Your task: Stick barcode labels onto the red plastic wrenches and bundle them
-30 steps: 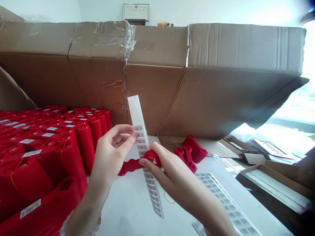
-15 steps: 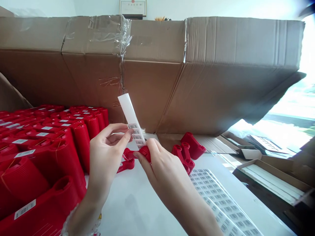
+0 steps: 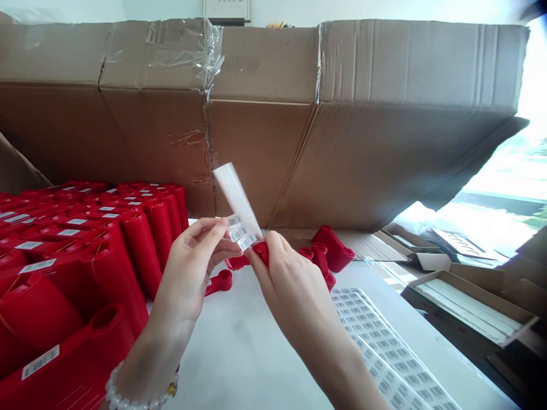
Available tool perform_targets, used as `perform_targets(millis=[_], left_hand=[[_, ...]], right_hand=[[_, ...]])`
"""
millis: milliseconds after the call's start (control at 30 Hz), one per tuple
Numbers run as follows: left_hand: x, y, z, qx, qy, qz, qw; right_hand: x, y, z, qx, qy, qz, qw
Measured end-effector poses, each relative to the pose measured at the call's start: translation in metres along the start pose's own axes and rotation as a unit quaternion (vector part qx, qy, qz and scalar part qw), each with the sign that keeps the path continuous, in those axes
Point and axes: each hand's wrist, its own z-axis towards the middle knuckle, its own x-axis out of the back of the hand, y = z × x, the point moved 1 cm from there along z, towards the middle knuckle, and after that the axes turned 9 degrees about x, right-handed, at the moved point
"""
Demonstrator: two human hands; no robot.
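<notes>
My left hand (image 3: pixel 192 262) pinches the edge of the barcode labels (image 3: pixel 238 233), which fan out from a white label strip (image 3: pixel 240 199). My right hand (image 3: pixel 290 279) is closed on a red ribbed plastic piece (image 3: pixel 260 251), with the lower end of the strip at its fingertips. Part of the red piece is hidden behind the fingers. Below my left fingers, a small red plastic part (image 3: pixel 220 283) with a rounded end lies on the white table (image 3: pixel 243 353).
Stacked red plastic parts (image 3: pixel 141 245) with barcode labels fill the left side. More red parts (image 3: pixel 333 250) lie behind my right hand. Barcode label sheets (image 3: pixel 384 347) lie at right, beside an open carton (image 3: pixel 474 302). A large cardboard box wall (image 3: pixel 256 142) leans over the back.
The strip has tilted and shifted slightly right. Its labels now stand apart at my left fingertips instead of lying flat in a column. My left hand has moved a little right.
</notes>
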Motion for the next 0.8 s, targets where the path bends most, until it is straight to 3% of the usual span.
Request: perform_targets(millis=[67, 167, 267, 367, 500, 800], left_hand=[[0.002, 0.002, -0.001, 0.022, -0.014, -0.001, 1.0], [0.005, 0.008, -0.005, 0.062, -0.063, 0.033, 0.996], [0.004, 0.01, -0.012, 0.091, -0.107, 0.099, 0.985], [-0.003, 0.008, -0.02, 0.094, -0.103, 0.152, 0.978], [-0.016, 0.004, -0.03, 0.085, -0.053, 0.184, 0.978], [-0.024, -0.009, -0.032, 0.032, -0.005, 0.167, 0.985]], right_hand=[[0.003, 0.01, 0.003, -0.037, 0.003, 0.005, 0.999], [0.012, 0.033, 0.008, -0.078, 0.011, 0.096, 0.992], [0.022, 0.055, 0.01, -0.112, 0.011, 0.219, 0.969], [0.031, 0.065, 0.011, -0.125, 0.004, 0.309, 0.943], [0.038, 0.06, 0.008, -0.115, 0.001, 0.361, 0.926], [0.046, 0.035, -0.003, -0.061, 0.006, 0.364, 0.929]])
